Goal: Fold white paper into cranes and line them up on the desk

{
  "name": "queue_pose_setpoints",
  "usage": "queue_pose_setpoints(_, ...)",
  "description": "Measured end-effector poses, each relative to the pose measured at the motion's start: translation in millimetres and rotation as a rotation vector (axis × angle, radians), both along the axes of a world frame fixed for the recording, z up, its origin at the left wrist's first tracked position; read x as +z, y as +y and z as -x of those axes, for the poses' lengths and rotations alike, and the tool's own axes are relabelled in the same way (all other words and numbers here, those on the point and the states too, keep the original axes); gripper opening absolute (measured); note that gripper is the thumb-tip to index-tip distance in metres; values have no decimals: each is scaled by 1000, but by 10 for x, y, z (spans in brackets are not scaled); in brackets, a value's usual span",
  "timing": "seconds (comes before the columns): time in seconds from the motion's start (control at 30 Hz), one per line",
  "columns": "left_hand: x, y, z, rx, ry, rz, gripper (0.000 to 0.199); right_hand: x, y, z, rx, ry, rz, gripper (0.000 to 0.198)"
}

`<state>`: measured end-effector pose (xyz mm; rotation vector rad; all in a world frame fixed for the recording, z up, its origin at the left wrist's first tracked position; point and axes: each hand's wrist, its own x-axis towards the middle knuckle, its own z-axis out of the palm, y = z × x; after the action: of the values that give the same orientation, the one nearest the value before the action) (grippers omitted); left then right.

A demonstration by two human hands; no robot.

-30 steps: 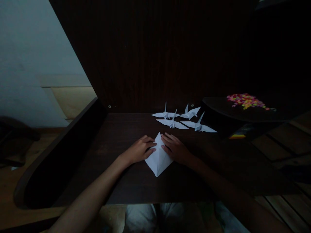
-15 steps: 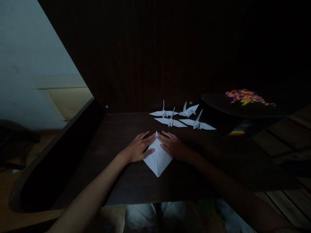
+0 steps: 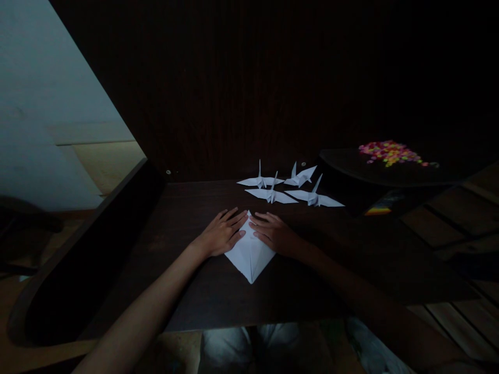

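A folded sheet of white paper (image 3: 251, 257), diamond-shaped with a crease line down its lower middle, lies flat on the dark wooden desk (image 3: 218, 306). My left hand (image 3: 223, 234) rests open on its left side, fingers stretched toward the upper tip. On the right side my right hand (image 3: 276, 232) lies open too, its fingertips on the paper near the top. Both hands cover the paper's side corners in part. Just beyond them stand several white paper cranes (image 3: 272, 195) with their wings spread.
A raised dark shelf (image 3: 343, 163) at the right carries a heap of small colourful pieces (image 3: 392, 153). Below it is a small item with a rainbow-like stripe (image 3: 378, 210). A tall dark panel (image 3: 234, 93) rises behind the cranes, and a dark side board (image 3: 89, 249) borders the left.
Both hands stay flat on the paper, with slight shifts of the fingers near its top. The whole view has moved a little, and the cranes have not been touched.
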<state>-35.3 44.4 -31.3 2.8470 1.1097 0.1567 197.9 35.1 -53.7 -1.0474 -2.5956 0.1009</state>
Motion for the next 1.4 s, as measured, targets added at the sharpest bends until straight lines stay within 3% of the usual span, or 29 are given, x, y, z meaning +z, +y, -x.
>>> queue_pose_setpoints(0.3, 33, 13, -1, 27, -2, -7, 52, -26, -58, 48, -51, 91, -53, 29)
queue_pose_setpoints(0.8, 64, 11, 2, 77, 33, -9, 62, 19, -40, 20, 6, 101, 32, 31)
queue_pose_setpoints(1.1, 44, -4, -49, 121, -2, -76, 47, 17, -46, 19, 36, 114, 30, 30)
queue_pose_setpoints(1.4, 9, 9, -60, 101, 1, -69, 48, 26, -64, 32, 22, 109, 36, 29)
